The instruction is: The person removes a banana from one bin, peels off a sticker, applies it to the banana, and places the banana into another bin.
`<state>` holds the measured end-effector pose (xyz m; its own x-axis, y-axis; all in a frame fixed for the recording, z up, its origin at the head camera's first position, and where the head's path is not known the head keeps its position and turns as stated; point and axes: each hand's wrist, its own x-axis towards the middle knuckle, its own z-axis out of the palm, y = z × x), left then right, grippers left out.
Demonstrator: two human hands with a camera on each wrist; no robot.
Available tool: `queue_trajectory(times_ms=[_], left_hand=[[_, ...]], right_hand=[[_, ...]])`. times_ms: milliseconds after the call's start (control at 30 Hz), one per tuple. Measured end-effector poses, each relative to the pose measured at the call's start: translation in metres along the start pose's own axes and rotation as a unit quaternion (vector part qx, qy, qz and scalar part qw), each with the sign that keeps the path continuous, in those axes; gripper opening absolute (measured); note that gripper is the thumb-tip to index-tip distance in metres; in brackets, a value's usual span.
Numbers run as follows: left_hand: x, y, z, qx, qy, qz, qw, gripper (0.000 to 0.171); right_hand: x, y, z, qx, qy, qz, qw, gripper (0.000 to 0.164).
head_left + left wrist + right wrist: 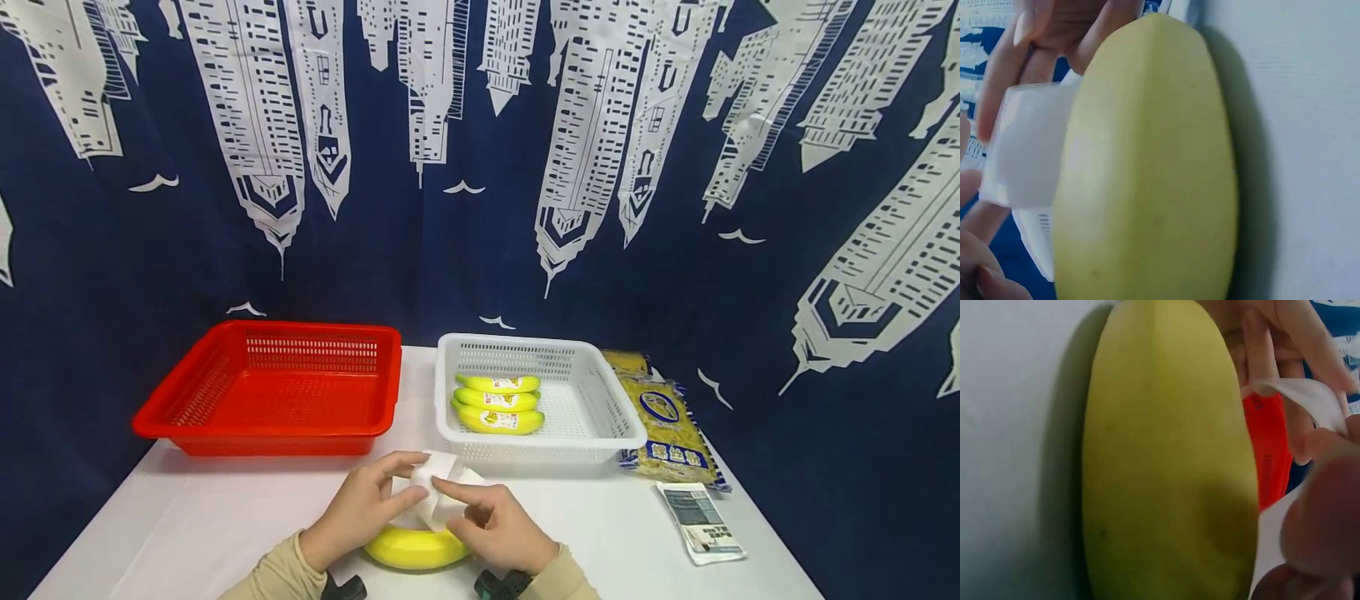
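Note:
A white paper strip (pixel 444 493), bent and folded, is held between both hands above a yellow banana (pixel 417 548) lying on the table. The left hand (pixel 375 498) pinches the strip from the left with thumb and forefinger. From the right, the right hand (pixel 501 523) holds it, forefinger stretched across the paper and the other fingers curled. The banana fills much of the left wrist view, with the strip (pixel 1029 147) beside it. In the right wrist view the strip's curled edge (pixel 1310 397) shows among the fingers. Its printed side, if any, is hidden.
Behind the hands stand a red basket (pixel 262 432) and a white basket (pixel 540 454) with several labelled bananas (pixel 498 402) inside. Yellow food packets (pixel 663 425) and a small printed packet (pixel 701 523) lie at the right. A dark blue patterned curtain (pixel 450 250) hangs behind the table.

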<state>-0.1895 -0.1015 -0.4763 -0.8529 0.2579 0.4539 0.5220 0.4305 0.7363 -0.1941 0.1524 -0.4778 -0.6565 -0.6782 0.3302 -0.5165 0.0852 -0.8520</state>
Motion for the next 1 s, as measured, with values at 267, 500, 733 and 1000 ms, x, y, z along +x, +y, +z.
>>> queue_trajectory(times_ms=[267, 500, 733, 1000], left_hand=[[-0.001, -0.003, -0.003, -0.086, 0.047, 0.059, 0.9934, 0.019], [-0.004, 0.001, -0.008, -0.115, -0.004, 0.132, 0.9846, 0.025], [-0.005, 0.004, -0.007, -0.132, -0.009, 0.117, 0.9844, 0.021], [-0.004, 0.007, -0.01, -0.137, -0.057, 0.105, 0.9833, 0.051]], right_hand=[[-0.002, 0.001, 0.003, -0.052, 0.175, -0.035, 0.983, 0.02], [0.001, 0.002, -0.004, 0.034, 0.191, 0.051, 0.98, 0.048], [0.002, 0.003, 0.005, -0.034, 0.089, 0.026, 0.995, 0.042], [0.012, 0.003, 0.024, -0.012, 0.132, 0.032, 0.991, 0.022]])
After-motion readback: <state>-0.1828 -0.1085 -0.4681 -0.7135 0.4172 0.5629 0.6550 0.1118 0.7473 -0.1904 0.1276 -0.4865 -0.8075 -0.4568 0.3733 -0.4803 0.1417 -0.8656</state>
